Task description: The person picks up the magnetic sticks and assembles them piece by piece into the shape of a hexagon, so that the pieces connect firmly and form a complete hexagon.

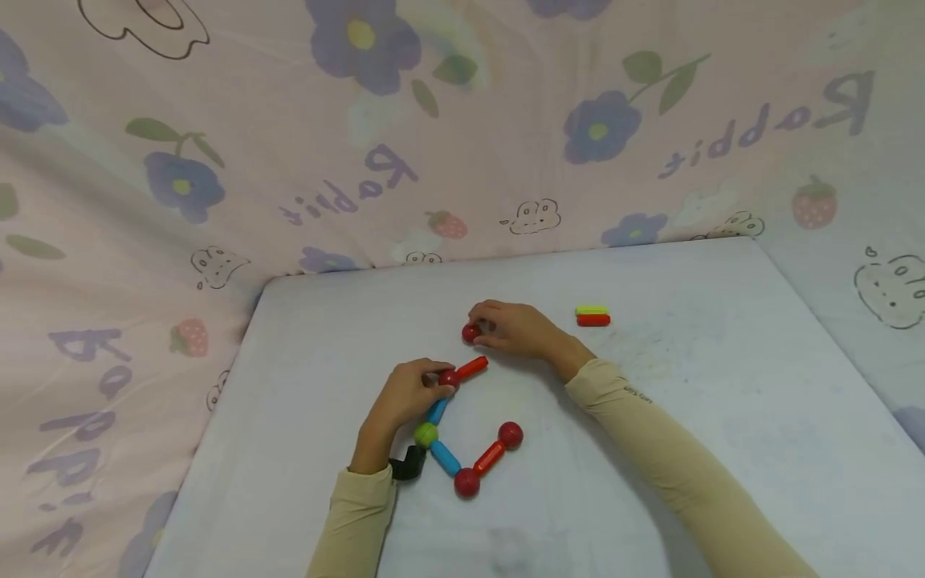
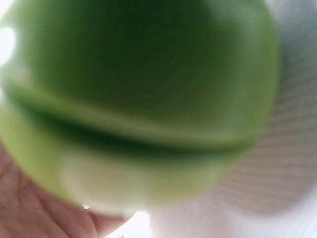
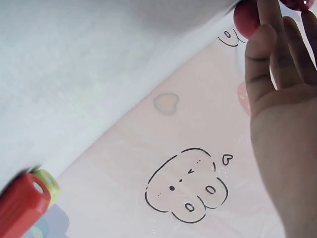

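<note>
My left hand (image 1: 413, 395) pinches a red ball (image 1: 450, 378) between thumb and fingers. From that ball a red rod (image 1: 473, 368) sticks out to the upper right, and a blue rod (image 1: 437, 411) runs down to a green ball (image 1: 426, 435). The chain continues through a second blue rod (image 1: 445, 458), a red ball (image 1: 466, 482), a red rod (image 1: 490, 457) and an end red ball (image 1: 510, 434). Farther back, my right hand (image 1: 516, 329) holds a loose red ball (image 1: 471, 333) at its fingertips. The green ball (image 2: 138, 104) fills most of the left wrist view.
A yellow rod (image 1: 592, 311) and a red rod (image 1: 593, 320) lie side by side at the back right of the white table (image 1: 723, 385). Patterned cloth (image 1: 462, 144) hangs behind the table. Beneath my left wrist shows a black wrist-camera piece (image 1: 409, 464).
</note>
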Tool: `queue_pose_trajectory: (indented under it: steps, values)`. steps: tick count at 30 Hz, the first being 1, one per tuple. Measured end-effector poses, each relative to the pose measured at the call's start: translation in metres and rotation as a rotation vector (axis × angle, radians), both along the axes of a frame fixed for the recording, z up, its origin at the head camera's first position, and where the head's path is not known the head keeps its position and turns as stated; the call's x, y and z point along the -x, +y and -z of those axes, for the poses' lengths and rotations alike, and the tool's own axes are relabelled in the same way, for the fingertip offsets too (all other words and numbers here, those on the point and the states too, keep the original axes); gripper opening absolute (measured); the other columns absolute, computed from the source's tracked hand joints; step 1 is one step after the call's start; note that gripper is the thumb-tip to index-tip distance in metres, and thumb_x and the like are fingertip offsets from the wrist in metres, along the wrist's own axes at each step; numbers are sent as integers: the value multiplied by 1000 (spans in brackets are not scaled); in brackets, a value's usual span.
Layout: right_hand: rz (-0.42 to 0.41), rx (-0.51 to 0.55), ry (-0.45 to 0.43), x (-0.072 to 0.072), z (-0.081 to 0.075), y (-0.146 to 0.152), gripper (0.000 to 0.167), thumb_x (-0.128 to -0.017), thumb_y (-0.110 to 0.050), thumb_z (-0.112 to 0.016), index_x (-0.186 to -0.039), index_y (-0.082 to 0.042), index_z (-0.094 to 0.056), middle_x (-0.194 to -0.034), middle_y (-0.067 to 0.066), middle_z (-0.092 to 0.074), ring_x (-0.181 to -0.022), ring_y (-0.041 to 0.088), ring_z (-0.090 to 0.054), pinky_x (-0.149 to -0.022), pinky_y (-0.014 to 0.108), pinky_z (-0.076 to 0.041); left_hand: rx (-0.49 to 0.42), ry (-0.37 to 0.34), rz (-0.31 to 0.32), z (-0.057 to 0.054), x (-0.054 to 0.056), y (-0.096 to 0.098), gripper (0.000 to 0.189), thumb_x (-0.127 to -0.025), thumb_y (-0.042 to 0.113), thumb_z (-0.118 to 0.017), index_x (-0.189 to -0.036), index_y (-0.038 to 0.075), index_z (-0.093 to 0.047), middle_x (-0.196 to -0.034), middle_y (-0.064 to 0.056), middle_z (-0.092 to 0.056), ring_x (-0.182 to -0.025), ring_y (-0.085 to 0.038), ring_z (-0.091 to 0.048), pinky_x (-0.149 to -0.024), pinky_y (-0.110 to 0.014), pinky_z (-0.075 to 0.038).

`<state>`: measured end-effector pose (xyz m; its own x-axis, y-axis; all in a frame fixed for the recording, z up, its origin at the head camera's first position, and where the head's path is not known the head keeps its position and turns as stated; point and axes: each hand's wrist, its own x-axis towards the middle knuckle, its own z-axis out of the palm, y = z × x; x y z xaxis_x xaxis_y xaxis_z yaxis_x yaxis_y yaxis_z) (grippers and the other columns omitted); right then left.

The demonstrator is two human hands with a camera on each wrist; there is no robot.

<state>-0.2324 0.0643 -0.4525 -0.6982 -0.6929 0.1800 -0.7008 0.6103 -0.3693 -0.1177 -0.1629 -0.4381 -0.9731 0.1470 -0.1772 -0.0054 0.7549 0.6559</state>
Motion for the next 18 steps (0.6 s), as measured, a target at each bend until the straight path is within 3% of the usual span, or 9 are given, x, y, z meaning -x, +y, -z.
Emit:
queue_pose_trajectory:
  steps: [8, 18]
  values:
    - [26, 5, 14, -2, -1, -2, 29, -85, -33, -79, -107, -22, -63, -93, -9, -69, -80, 8, -60, -74, 26, -53, -4, 5, -1, 1, -1, 0, 32, -88, 23, -75, -120, 19, -73, -100, -2, -70, -84, -16, -58, -68, -27, -47]
    - [6, -110, 70, -5, -2, -2, 37, -88, -29, -75, -123, -22, -65, -113, -1, -71, -92, 14, -65, -87, 33, -57, 7, -2, -7, 1, 1, -1, 33, -88, 24, -75, -121, 21, -73, -99, -3, -69, -84, -17, -58, -69, -27, -48]
